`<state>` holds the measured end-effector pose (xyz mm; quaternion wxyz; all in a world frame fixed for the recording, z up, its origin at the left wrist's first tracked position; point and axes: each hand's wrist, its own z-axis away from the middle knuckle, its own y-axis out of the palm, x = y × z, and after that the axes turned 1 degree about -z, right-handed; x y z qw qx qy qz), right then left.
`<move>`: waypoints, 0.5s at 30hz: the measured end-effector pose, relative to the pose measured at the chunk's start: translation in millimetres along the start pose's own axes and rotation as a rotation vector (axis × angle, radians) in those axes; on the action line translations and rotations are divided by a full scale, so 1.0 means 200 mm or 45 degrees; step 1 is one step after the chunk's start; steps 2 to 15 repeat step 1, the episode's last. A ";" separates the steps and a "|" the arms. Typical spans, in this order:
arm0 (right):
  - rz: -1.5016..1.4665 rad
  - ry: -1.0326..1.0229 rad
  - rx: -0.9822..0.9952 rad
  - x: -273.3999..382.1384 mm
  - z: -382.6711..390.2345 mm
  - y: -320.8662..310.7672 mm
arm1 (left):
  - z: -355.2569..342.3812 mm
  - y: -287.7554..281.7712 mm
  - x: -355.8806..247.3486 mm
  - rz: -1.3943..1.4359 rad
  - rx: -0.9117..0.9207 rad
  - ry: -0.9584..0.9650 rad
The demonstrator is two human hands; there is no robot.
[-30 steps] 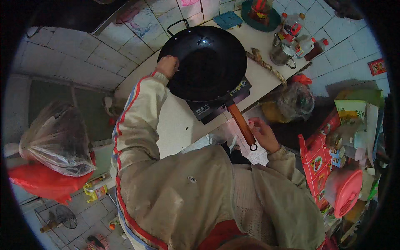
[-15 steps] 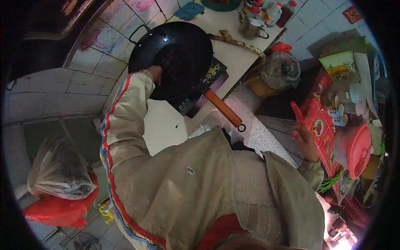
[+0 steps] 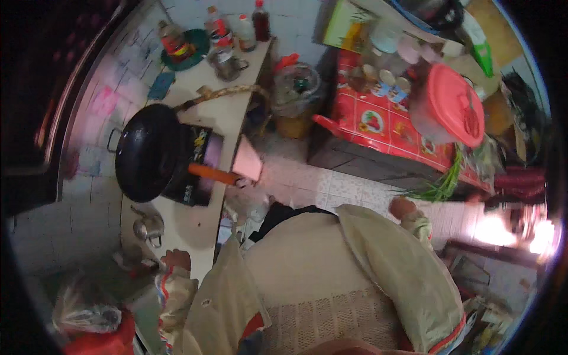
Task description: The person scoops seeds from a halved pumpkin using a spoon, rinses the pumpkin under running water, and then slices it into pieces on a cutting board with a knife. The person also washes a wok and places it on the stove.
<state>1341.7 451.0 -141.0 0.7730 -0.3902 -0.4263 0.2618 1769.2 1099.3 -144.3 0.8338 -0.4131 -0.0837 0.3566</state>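
Note:
My left hand [image 3: 176, 259] is at the near left edge of the counter [image 3: 204, 234], close to a small steel pot [image 3: 149, 226]. Its fingers point forward, slightly apart, and nothing shows in them. My right hand [image 3: 402, 207] hangs by my right side, near the green stalks [image 3: 445, 180] on the table's edge; blur hides its fingers. A black wok [image 3: 147, 152] rests on a dark flat cooker [image 3: 192, 168]. The wok's wooden handle [image 3: 214, 173] points right, past the counter's edge. Neither hand touches the wok.
A red patterned tablecloth [image 3: 384, 121] covers a table at the right, bearing cups and a tub with a pink lid [image 3: 455, 106]. A bag-lined bin [image 3: 296, 89] stands between counter and table. Bottles [image 3: 260, 22] and a steel jug [image 3: 226, 64] crowd the counter's far end.
My left hand has left the wok and come back to the counter's near edge. The view has turned right. My right hand has moved back from beside the tablecloth.

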 end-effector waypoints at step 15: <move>0.028 0.203 -0.095 0.24 -0.06 -0.08 | -0.02 0.00 -0.07 0.020 -0.179 0.102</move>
